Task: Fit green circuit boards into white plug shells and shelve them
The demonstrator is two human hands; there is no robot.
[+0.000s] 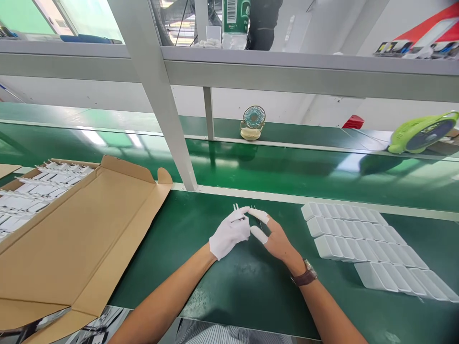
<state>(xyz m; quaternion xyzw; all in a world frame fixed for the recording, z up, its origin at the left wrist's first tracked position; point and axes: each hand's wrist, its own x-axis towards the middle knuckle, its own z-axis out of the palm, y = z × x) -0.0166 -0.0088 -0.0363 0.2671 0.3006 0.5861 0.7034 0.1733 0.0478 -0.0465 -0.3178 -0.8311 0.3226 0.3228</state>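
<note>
My left hand (pixel 229 234), in a white glove, is closed over the green tabletop. Thin white prongs (pixel 235 207) stick up past its fingers; the rest of the piece is hidden in the hand. My right hand (pixel 274 236) is bare apart from white covers on the thumb and index finger, with a watch on the wrist. Its thumb and index finger are stretched out and apart, and the index fingertip meets the left fingertips. Some fine tips show beside that fingertip, too small to name.
An open cardboard box (pixel 107 200) at left holds rows of white pieces (pixel 46 184). White compartment trays (pixel 362 243) lie in rows at right. A metal post (pixel 161 105) rises behind the table. Beyond stand a small fan (pixel 254 117) and a green fan (pixel 418 134).
</note>
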